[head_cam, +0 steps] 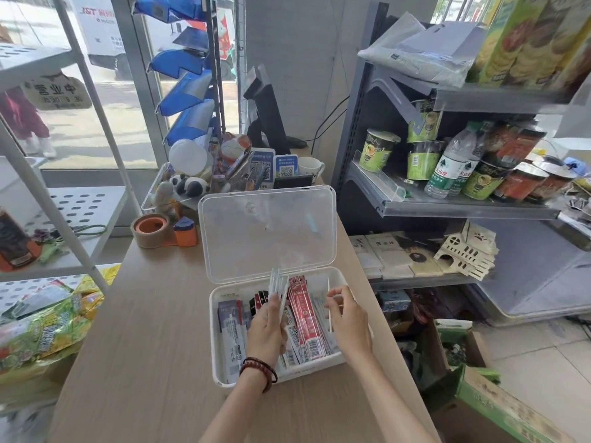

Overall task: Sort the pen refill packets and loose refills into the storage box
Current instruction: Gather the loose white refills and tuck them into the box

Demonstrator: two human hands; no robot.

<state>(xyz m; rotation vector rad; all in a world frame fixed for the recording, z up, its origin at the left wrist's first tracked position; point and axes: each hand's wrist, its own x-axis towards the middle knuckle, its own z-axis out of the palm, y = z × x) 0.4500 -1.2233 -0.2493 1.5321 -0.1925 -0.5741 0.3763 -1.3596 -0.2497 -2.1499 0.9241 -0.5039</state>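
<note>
Partly hidden beneath both hands, the refill packets [302, 311] lie in the open storage box [213, 346] on the counter [144, 314]. The left hand [267, 327], palm down, curls its fingers round a bundle of white loose refills [275, 282]. The right hand [348, 318] pinches a single refill [328, 284] upright at the box's right side.

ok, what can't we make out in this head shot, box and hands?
- Count of loose refills in the left hand: head view, thin, overlapping, blurred.
- What lies beneath the left hand: head view, covered by hand and wrist.
- Print on the red packets: head view, too small.
- Floor of the storage box: head view, covered by packets.
- Which end of the single refill in the right hand is the tip: head view, too small.
</note>
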